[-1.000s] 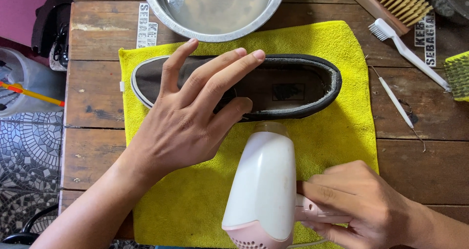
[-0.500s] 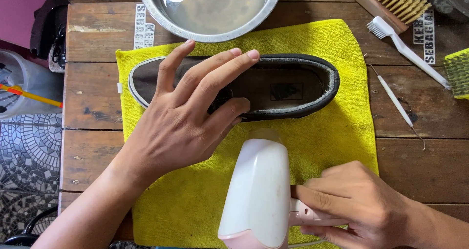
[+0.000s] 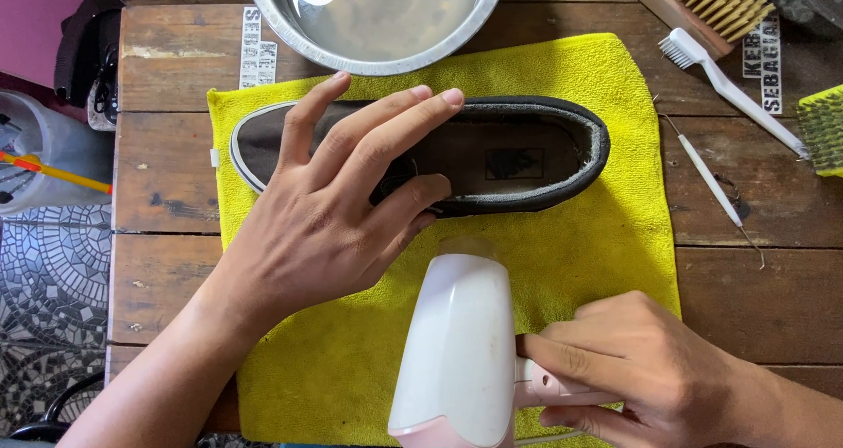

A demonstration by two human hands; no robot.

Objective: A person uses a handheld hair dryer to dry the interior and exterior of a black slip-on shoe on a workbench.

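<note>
The wooden surface carried a yellow towel, and on it, at twelve o'clock from the hands, lay the dark slip-on shoe. The left hand pinned it, fingers spread. The right hand gripped a white hair dryer, fingers curled round its handle. Washing looked finished, drying under way.

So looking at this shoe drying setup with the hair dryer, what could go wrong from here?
The hair dryer in the right hand points its nozzle close at the shoe and at the left hand lying on it, so the fingers might get uncomfortably hot. Held in one spot, the heat may harm the shoe's dark edge. The metal bowl of water sits just beyond the yellow towel; a spill near the dryer could be hazardous.
</note>
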